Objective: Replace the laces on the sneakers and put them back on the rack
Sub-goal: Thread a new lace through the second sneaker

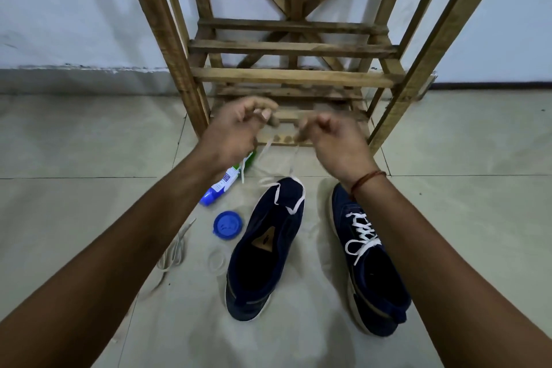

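Nearest us on the tiled floor (89, 134) we see two navy sneakers side by side, toes toward the far wall. The laced sneaker (370, 272) is on the right, and the open sneaker (263, 254) beside it has a white lace (301, 202) through its front eyelets only. Left of them lie a loose lace (176, 251), a blue cap (227, 225) and a tipped bottle (219, 187). Above the toes, the left hand (236, 131) and right hand (334, 140) each curl their fingers, pinching a lace end, though blurred. The wooden rack (292, 75) stands at the floor's far edge
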